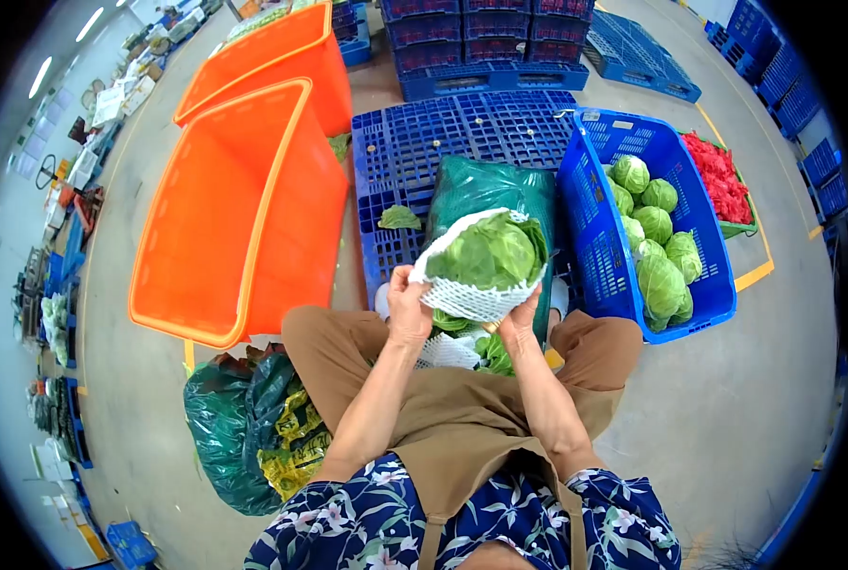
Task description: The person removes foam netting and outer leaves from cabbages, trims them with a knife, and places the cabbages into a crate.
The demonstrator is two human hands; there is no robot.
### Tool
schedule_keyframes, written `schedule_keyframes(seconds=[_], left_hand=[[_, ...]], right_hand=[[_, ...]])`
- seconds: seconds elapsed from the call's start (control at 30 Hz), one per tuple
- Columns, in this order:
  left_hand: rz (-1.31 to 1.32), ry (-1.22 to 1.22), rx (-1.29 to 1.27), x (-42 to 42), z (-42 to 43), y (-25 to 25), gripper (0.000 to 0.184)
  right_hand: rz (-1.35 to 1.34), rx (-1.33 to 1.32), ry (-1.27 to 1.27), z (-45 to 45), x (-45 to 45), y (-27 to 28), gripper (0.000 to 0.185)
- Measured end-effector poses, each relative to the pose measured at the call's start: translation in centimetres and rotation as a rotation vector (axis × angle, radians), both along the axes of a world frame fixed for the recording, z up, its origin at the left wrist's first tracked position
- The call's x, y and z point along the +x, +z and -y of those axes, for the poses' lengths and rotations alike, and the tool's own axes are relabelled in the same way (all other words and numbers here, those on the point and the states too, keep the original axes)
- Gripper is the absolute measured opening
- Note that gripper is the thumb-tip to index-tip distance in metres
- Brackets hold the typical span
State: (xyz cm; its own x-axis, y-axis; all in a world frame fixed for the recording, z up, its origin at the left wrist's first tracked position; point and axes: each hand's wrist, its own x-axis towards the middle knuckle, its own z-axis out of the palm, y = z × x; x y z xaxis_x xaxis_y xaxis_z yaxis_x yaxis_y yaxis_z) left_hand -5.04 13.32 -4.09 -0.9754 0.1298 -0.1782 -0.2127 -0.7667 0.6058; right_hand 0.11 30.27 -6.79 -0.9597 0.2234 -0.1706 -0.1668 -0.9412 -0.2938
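Observation:
A green cabbage (pixel 486 253), partly wrapped in a white foam net (pixel 476 302), is held up in front of me between both hands. My left hand (pixel 408 306) grips the net at its left side, fingers curled at the edge. My right hand (pixel 520 318) closes on the lower right of the cabbage, its fingers partly hidden beneath. Below, between my legs, lie more cabbages (pixel 493 352) and another white foam net (pixel 448 352), partly covered by my hands. Just beyond the held cabbage lies a green plastic sack (pixel 481 185).
A blue crate (pixel 723 290) of cabbages stands at my right, with red nets in a green crate (pixel 718 180) behind it. Two orange bins (pixel 296 237) stand left. A blue pallet (pixel 395 133) lies ahead with a loose leaf (pixel 399 218). Plastic bags (pixel 229 427) lie left.

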Motion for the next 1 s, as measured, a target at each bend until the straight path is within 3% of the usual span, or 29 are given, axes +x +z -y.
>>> schedule_keyframes(seconds=[0.1,0.2,0.3,0.33,0.37,0.43,0.5,0.53,0.6,0.67,0.8,0.9,1.0], left_hand=[[0.062,-0.043,0.094,1.7,-0.9,-0.4,0.029],[0.188,-0.096,0.191,3.7,-2.5,-0.5,0.027],[-0.060,-0.237,0.072,4.2,-2.1,-2.1,0.026],[-0.202,-0.312,-0.078,3.9,-1.2,-2.8,0.040],[-0.151,-0.294,-0.135,3.7,-0.5,-3.4,0.040],[-0.199,-0.516,-0.875,3.1,1.9,-0.5,0.041],[-0.260,-0.498,-1.374,3.4,4.1,5.3,0.035],[-0.452,-0.238,-1.362,3.9,5.1,6.9,0.028],[-0.680,0.051,-1.263,4.8,5.4,13.4,0.025],[-0.902,-0.031,-1.156,4.5,5.0,14.4,0.019],[-1.121,-0.147,-1.299,3.7,2.3,13.8,0.014],[-1.186,-0.181,-1.371,3.7,2.2,12.8,0.018],[-1.092,-0.322,-1.408,4.8,2.3,12.5,0.028]], right_hand=[[-0.020,-0.157,0.032,-0.4,0.7,-1.1,0.082],[-0.052,-0.127,0.145,-1.0,1.0,-1.2,0.080],[-0.071,-0.089,0.265,-1.8,1.4,-1.1,0.077],[-0.071,-0.081,0.307,-2.0,1.8,-1.2,0.076],[-0.123,-0.115,0.355,-2.2,1.9,-1.6,0.070],[-0.097,-0.098,0.353,-2.3,2.1,-2.1,0.069],[-0.015,-0.100,0.330,-1.9,2.2,-2.3,0.070],[0.011,-0.125,0.327,-1.6,2.2,-2.1,0.070],[0.071,-0.177,0.324,-0.8,2.6,-1.9,0.070],[0.039,-0.096,0.354,-1.2,2.6,-2.5,0.070],[0.048,-0.006,0.513,-1.3,1.9,-0.2,0.063],[-0.042,0.277,0.660,-1.7,1.6,2.2,0.059],[0.052,0.279,0.758,-1.4,2.1,0.9,0.051]])
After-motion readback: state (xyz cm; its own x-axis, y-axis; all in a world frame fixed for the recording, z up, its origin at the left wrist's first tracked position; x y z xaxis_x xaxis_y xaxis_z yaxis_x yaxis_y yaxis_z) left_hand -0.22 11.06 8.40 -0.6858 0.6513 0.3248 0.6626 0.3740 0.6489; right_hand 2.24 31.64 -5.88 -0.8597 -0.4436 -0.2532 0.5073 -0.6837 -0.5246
